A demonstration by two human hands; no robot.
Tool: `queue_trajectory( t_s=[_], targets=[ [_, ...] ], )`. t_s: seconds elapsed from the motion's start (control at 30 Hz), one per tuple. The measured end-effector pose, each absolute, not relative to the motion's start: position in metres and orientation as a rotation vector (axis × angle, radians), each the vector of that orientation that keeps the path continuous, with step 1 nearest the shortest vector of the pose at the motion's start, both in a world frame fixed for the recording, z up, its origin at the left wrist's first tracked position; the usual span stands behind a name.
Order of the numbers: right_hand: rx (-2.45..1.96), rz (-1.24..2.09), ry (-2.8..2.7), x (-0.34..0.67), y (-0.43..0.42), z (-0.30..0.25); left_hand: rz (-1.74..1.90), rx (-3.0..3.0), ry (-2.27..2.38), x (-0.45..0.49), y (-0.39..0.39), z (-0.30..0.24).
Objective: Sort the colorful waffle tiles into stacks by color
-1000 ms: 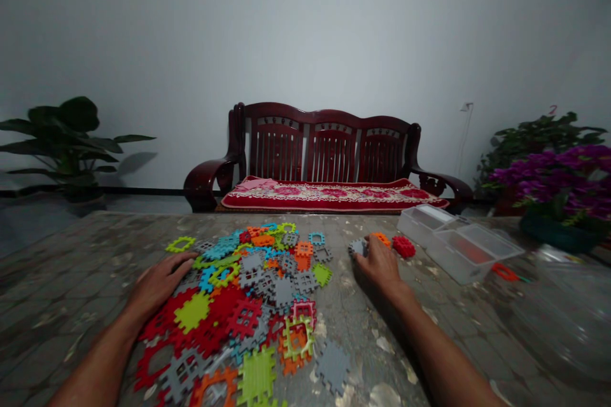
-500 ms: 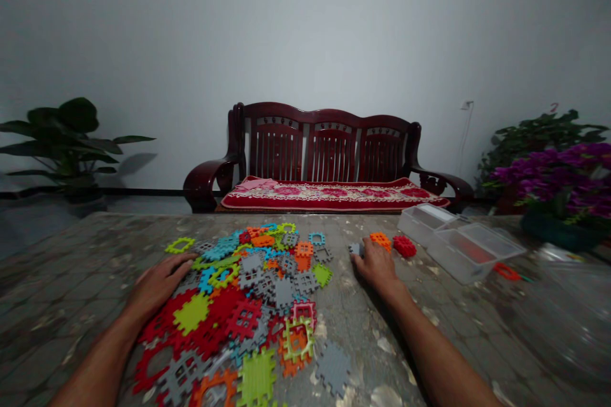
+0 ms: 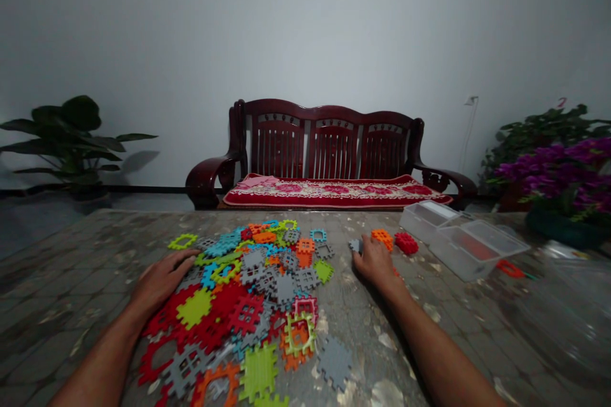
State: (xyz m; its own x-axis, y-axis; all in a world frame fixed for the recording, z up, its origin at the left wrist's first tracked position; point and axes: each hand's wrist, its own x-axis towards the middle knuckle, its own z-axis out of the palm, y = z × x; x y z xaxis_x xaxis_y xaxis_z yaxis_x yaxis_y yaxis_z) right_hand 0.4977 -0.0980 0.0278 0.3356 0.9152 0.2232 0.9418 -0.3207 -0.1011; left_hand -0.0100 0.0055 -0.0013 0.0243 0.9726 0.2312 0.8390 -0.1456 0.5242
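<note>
Beside orange block (image 3: 384, 239) and red block (image 3: 407, 243), right hand (image 3: 375, 261) touches gray piece (image 3: 354, 245), grip unclear

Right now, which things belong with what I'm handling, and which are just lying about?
Likely belonging:
grey piece at your right hand
notched pieces by your left hand
orange block, red block

Lying about:
purple flowers
wooden bench
leafy plant, left

A bench (image 3: 333, 133) is standing before a pale wall (image 3: 305, 25), wearing a red cover (image 3: 334, 191); a plant (image 3: 71, 140) is casting a shadow (image 3: 139, 161).
</note>
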Motion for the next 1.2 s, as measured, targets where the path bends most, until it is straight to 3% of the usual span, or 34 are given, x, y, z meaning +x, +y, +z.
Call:
queue_trajectory(
  t_s=[0.33,0.43,0.57,0.63,0.9,1.2],
  targets=[
    [-2.045,-0.161,-1.779,0.497,-0.112,0.026,0.848,2.021,1.896,-0.005,0.001,0.001],
    [-1.823,0.193,-1.813,0.488,-0.117,0.027,0.842,2.02,1.915,-0.002,-0.001,0.005],
    [-1.607,0.952,-1.857,0.474,-0.13,0.036,0.816,2.023,1.926,-0.001,-0.003,0.009],
    [-1.541,1.121,-1.974,0.468,-0.14,0.044,0.801,2.034,1.915,-0.001,-0.003,0.009],
    [-1.595,0.828,-2.449,0.45,-0.17,0.065,0.786,2.042,1.914,-0.002,-0.003,0.008],
    [-1.882,0.716,-1.968,0.489,-0.144,0.053,0.786,2.044,1.924,-0.002,-0.001,0.007]
  ],
)
